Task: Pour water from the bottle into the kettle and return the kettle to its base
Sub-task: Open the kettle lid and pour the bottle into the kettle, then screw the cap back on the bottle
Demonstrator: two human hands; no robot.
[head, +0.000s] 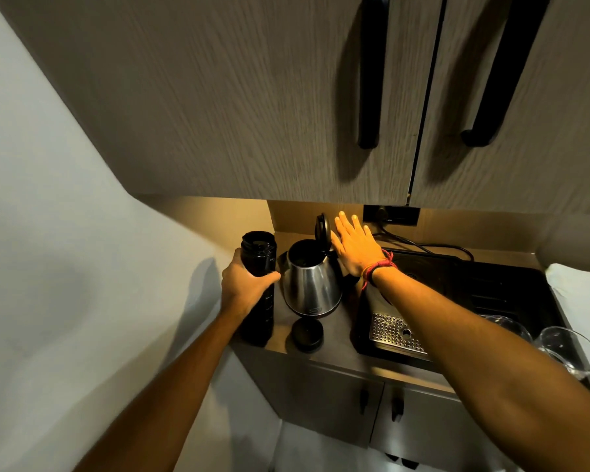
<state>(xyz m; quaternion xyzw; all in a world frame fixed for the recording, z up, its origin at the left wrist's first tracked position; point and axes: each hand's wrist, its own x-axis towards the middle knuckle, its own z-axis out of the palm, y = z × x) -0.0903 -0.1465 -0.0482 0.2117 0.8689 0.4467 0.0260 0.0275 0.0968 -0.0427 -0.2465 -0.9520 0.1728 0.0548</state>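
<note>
Left hand [244, 284] wrapped round uncapped black bottle [258, 287] upright just left of open-lidded steel kettle [310, 284] on counter [338, 338], right hand [353, 248] spread flat, empty, by raised lid [322, 229]; likely risk: spilling past the narrow mouth through hasty tipping.

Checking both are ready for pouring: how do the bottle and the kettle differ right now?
The bottle is dark, tall and straight-sided; the kettle is shiny steel, squat and tapered. The left hand grips the bottle; the right hand is open beside the kettle. Both stand upright, tops open.
</note>
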